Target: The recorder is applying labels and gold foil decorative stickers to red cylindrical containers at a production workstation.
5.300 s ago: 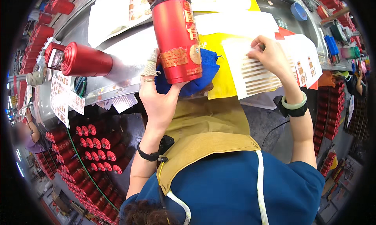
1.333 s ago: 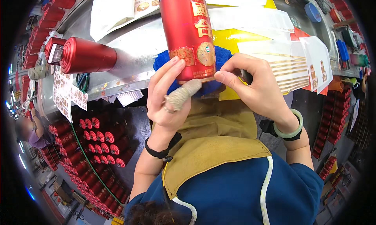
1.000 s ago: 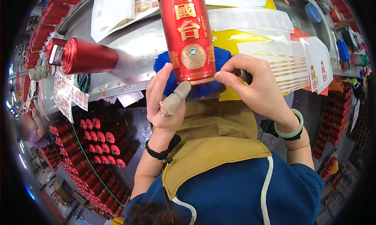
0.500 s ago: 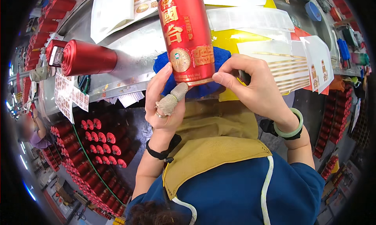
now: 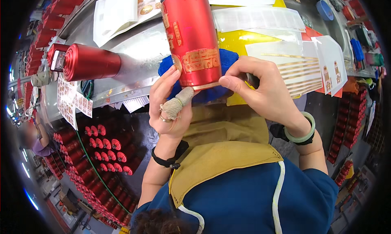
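A shiny red bottle [image 5: 193, 34] with gold decals lies over a blue cloth [image 5: 232, 59], its base toward me. My left hand [image 5: 169, 99] is closed against the base's left side, fingertips on the red wall. Its thumb wears a beige cloth cover [image 5: 178, 104] and presses at the bottom rim. A thin gold strip [image 5: 206, 86] runs along that rim. At the rim's right end, my right hand [image 5: 260, 87] pinches thumb and forefinger together by the strip's end; the fingertips hide the exact grip.
Two red bottles [image 5: 91, 62] lie at the left of the metal table [image 5: 140, 44]. Sheets with gold strips [image 5: 297, 75] lie on the right over a yellow sheet [image 5: 244, 38]. White decal sheets [image 5: 116, 14] are at the far left. Red bottles [image 5: 108, 144] stand in rows below left.
The red bottle has turned about its length, its large gold characters moving left and the square gold pattern toward the middle. Both hands stay in nearly the same place.
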